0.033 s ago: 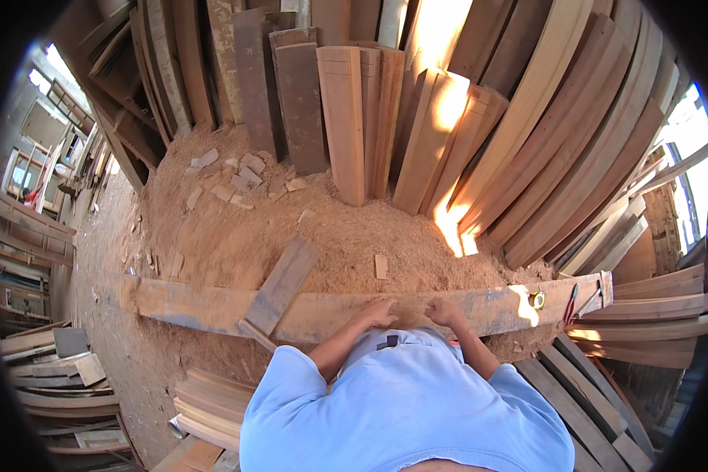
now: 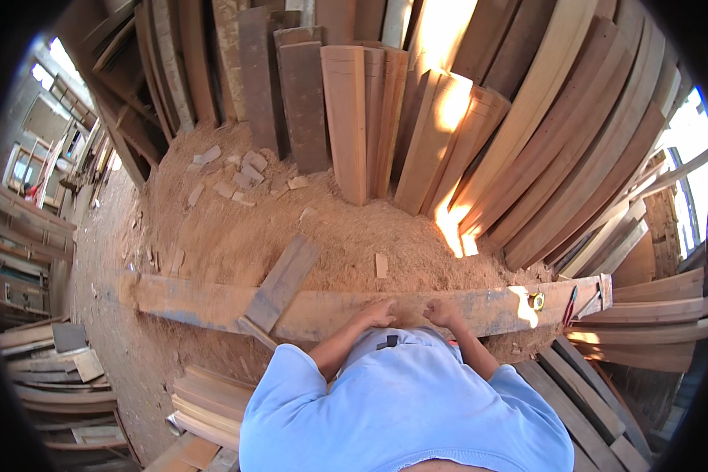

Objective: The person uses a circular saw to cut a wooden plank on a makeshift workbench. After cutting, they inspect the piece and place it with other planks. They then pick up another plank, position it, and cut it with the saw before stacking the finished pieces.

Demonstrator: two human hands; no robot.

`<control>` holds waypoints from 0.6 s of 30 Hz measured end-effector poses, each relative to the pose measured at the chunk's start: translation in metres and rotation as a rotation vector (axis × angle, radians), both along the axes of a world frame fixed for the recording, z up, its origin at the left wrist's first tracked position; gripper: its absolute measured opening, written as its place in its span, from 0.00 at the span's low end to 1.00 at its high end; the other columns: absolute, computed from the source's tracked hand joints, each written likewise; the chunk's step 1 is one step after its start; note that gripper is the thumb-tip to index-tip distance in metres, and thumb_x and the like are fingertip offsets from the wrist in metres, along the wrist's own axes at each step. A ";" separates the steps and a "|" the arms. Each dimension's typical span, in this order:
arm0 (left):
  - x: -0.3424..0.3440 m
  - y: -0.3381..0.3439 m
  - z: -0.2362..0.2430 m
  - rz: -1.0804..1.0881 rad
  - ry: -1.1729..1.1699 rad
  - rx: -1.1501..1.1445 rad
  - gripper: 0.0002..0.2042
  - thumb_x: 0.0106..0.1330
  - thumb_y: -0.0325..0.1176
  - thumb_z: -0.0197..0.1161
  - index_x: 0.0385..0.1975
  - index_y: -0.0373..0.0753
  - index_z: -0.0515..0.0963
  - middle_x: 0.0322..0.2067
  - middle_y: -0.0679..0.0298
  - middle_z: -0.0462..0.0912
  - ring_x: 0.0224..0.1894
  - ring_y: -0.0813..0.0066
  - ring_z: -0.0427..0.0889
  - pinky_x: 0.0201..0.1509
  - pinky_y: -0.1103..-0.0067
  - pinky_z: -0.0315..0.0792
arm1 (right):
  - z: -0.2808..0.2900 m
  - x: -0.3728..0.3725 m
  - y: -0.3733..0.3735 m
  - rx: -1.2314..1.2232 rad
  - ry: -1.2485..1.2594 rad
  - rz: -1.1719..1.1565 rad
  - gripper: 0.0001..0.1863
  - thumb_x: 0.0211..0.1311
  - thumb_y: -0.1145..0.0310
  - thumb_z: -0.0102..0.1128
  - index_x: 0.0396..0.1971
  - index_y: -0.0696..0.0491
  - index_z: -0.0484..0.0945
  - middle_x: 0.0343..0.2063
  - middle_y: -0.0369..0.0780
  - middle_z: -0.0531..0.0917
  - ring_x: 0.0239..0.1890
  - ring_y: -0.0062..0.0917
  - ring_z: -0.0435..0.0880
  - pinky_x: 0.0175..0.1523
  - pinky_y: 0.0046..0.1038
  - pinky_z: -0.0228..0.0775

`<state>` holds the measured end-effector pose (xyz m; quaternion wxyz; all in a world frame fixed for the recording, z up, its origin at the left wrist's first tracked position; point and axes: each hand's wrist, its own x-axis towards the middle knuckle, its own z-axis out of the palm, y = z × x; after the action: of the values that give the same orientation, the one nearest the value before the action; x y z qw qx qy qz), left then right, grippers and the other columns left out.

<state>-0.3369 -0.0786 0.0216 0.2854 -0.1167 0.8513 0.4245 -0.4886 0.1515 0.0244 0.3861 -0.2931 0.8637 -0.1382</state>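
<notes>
A long, worn plank [image 2: 193, 303] lies crosswise in front of me, with a shorter grey-brown board [image 2: 283, 275] set slantwise over it at the left. My left hand [image 2: 377, 312] and my right hand [image 2: 440, 313] are at the middle of the plank, a short way apart. Both have curled fingers; what they hold, if anything, is too small to make out. Toward the plank's right end are a yellow tape measure [image 2: 536, 300], a red-handled tool [image 2: 571, 303] and a slim metal tool [image 2: 587, 308].
Upright boards [image 2: 342, 122] lean beyond a sawdust heap [image 2: 322, 220] scattered with offcuts [image 2: 252, 169]. More timber lies stacked at lower left [image 2: 63, 393], beside me [image 2: 212, 401] and at lower right [image 2: 574, 393]. A dusty walkway [image 2: 98, 236] runs along the left.
</notes>
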 end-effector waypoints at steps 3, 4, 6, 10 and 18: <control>0.027 0.002 -0.032 -0.023 0.036 -0.102 0.31 0.63 0.46 0.70 0.65 0.40 0.75 0.66 0.46 0.76 0.69 0.47 0.73 0.75 0.58 0.65 | 0.000 0.011 -0.007 -0.027 -0.050 0.124 0.21 0.63 0.54 0.64 0.33 0.61 0.85 0.34 0.57 0.87 0.39 0.48 0.87 0.45 0.47 0.76; 0.036 0.006 -0.036 -0.036 0.117 -0.139 0.30 0.63 0.46 0.70 0.63 0.39 0.76 0.64 0.46 0.78 0.68 0.47 0.75 0.73 0.58 0.67 | -0.004 0.014 -0.006 -0.041 -0.070 0.178 0.21 0.63 0.55 0.64 0.32 0.61 0.85 0.32 0.56 0.87 0.37 0.47 0.87 0.44 0.46 0.76; 0.060 0.014 -0.031 -0.021 0.248 -0.234 0.28 0.63 0.46 0.70 0.59 0.37 0.79 0.60 0.46 0.81 0.64 0.47 0.78 0.69 0.58 0.71 | -0.008 0.017 -0.008 0.058 -0.214 0.230 0.19 0.63 0.57 0.64 0.27 0.62 0.84 0.24 0.52 0.85 0.30 0.38 0.86 0.39 0.42 0.75; 0.092 0.036 0.017 0.363 0.056 0.023 0.25 0.64 0.45 0.69 0.55 0.34 0.80 0.51 0.48 0.87 0.55 0.50 0.85 0.61 0.60 0.77 | -0.027 0.005 0.009 0.109 -0.245 0.359 0.18 0.60 0.58 0.67 0.25 0.60 0.86 0.19 0.43 0.84 0.24 0.26 0.83 0.33 0.36 0.74; 0.232 0.189 -0.065 1.443 0.087 -0.078 0.24 0.63 0.50 0.69 0.48 0.36 0.84 0.50 0.50 0.89 0.53 0.52 0.88 0.56 0.64 0.81 | -0.093 -0.049 0.003 0.181 -0.245 0.592 0.15 0.62 0.61 0.69 0.23 0.59 0.86 0.19 0.42 0.85 0.19 0.24 0.81 0.26 0.33 0.72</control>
<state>-0.1045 0.1109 -0.0432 -0.1042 -0.6426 0.5873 0.4808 -0.5371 0.1550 -0.0690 0.5349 -0.4770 0.6970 0.0229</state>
